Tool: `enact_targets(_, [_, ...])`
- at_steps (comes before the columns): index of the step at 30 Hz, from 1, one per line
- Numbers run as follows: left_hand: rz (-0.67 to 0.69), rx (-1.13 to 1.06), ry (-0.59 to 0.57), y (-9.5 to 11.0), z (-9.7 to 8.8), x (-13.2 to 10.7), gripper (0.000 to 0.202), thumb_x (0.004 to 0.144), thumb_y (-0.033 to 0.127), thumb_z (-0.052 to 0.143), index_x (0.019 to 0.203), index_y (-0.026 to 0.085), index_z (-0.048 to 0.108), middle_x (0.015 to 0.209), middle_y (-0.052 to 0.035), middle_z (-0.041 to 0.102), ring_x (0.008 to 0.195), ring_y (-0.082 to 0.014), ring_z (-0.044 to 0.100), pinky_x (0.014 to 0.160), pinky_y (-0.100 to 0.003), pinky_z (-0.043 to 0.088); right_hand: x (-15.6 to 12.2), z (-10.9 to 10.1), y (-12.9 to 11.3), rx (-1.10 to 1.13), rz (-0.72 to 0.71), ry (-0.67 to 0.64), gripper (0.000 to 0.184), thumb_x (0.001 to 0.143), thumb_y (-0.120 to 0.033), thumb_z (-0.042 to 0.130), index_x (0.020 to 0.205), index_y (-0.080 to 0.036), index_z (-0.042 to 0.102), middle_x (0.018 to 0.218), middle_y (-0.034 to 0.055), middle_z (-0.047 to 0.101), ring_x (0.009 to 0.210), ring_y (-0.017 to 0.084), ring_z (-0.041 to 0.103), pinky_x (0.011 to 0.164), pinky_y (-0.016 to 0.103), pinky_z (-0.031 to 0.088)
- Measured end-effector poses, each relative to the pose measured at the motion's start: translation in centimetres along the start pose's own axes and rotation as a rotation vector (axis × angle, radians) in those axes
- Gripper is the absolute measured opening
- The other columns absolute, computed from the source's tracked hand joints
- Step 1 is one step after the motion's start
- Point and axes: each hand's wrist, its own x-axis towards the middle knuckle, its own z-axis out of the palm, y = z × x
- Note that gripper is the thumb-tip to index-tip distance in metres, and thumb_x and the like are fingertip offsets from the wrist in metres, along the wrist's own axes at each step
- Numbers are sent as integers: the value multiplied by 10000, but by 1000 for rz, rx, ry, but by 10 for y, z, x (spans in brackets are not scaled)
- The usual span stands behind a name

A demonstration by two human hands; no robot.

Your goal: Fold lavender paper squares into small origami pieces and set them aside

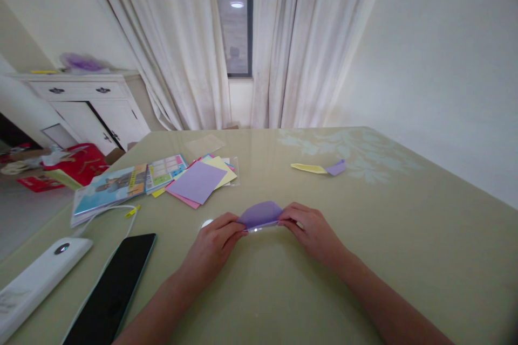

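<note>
Between my two hands is a purple sheet of paper (261, 214), bent or folded along its length, its near edge bright. My left hand (216, 242) pinches its left end between thumb and fingers. At the right end, my right hand (311, 229) pinches it the same way. A small white round thing (206, 223) shows partly behind my left hand. Farther off to the right lies a folded paper piece, with a yellow strip (309, 168) joined or touching a purple part (336, 167). A stack of coloured paper with a purple sheet (200, 180) on top lies beyond my left hand.
Left of the stack are picture booklets (115, 186). Nearer on the left lie a black phone (117, 291), a white power bank (44, 280) and a white cable (106, 264). Curtains (178, 38) hang behind the table (404, 237); a wall stands at the right.
</note>
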Motion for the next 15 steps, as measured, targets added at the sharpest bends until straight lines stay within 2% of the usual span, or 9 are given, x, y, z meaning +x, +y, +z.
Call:
enact_targets(3, [-67,15,-30,2,-1,1,259,1076,341,577,1015,242,808,1021,-51,785,923,-203,762,843,-282,582,-1,1,1,-38,-16,-26,209,1068,-176,579,967,-195,761,966,60,766,872,199,732,798,296,548])
enact_targets(7, [-105,30,-66,2,-1,1,289,1072,335,590,908,239,808,932,-37,771,849,-200,752,778,-283,569,-2,0,0,-100,-34,-80,214,1056,-145,575,935,-203,742,948,56,745,848,205,712,777,296,532])
enact_targets(11, [-51,47,-77,-5,3,-3,165,1004,370,716,1045,253,824,1078,-63,778,979,-236,745,878,-321,579,-2,0,-1,-130,-34,-121,141,1032,-140,630,964,-207,734,986,55,739,885,210,709,798,300,528])
enact_targets(15, [21,51,-118,-10,9,-5,221,1069,329,613,1037,259,820,1070,-60,767,973,-224,723,878,-321,565,-2,1,0,-146,-18,-143,147,1019,-123,655,933,-204,742,964,46,749,890,205,711,807,293,524])
